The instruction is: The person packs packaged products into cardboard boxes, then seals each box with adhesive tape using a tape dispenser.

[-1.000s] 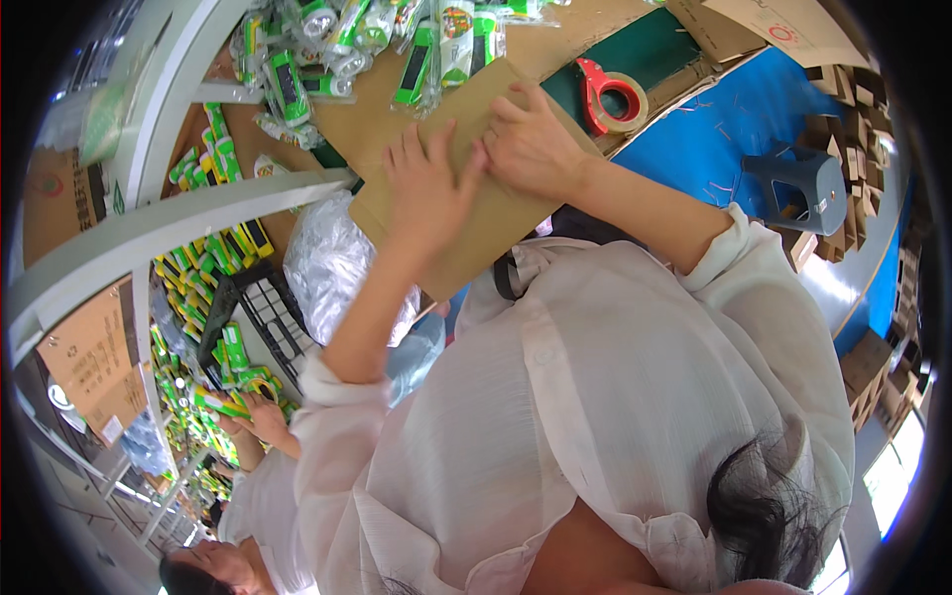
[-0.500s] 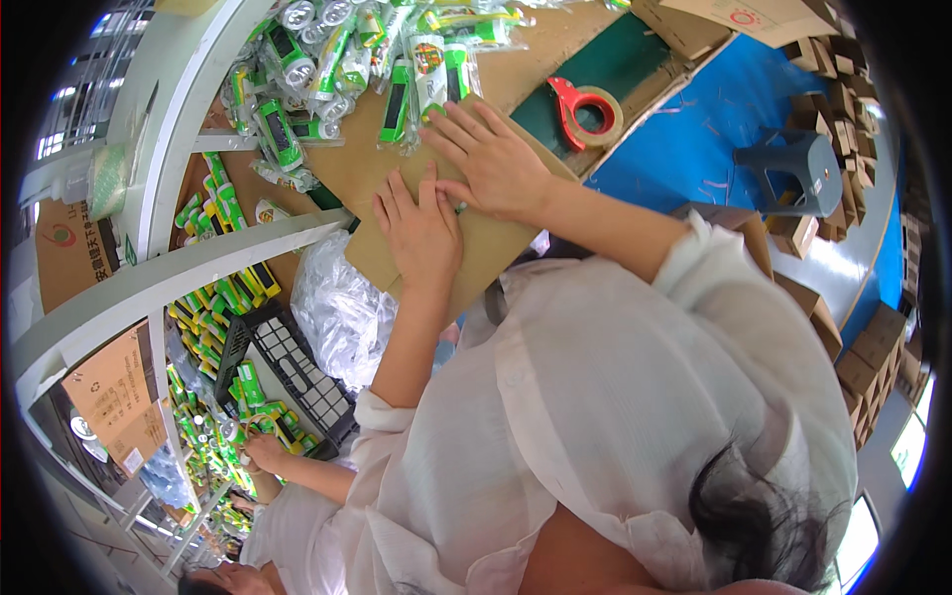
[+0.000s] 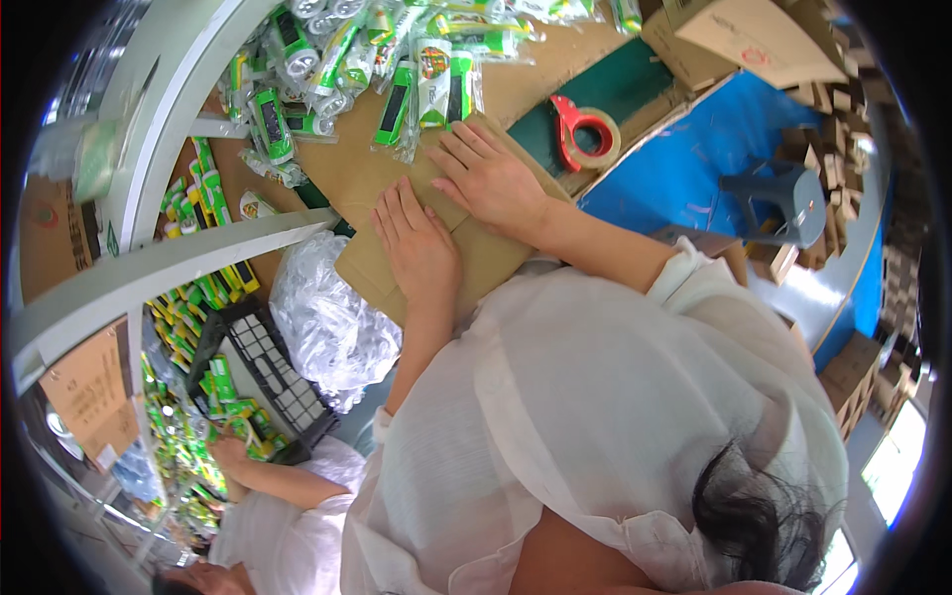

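Note:
A brown cardboard piece [image 3: 496, 260] with folded flaps lies in front of my body. My left hand [image 3: 416, 243] rests flat on it, fingers stretched out and close together. Farther right and a little beyond, my right hand [image 3: 493, 188] also lies palm down on the cardboard, fingers extended. Neither hand grips anything. Just past my fingertips lie green, torch-like items in clear bags [image 3: 397, 104], with more bagged ones heaped at the far left. A red tape dispenser [image 3: 567, 134] holding a tan roll sits to the right of my right hand.
Bundled clear plastic bags [image 3: 332, 312] lie left of my left forearm. A pale metal frame [image 3: 198, 260] crosses the left side. Beyond it, a co-worker's hand [image 3: 230, 451] is among green items near a black crate [image 3: 283, 372]. A grey stool [image 3: 778, 198] stands on blue flooring.
My hands have moved slightly apart; earlier my right thumb touched the left hand. Both still lie on the cardboard, where a flap seam now shows between them. The view has shifted slightly.

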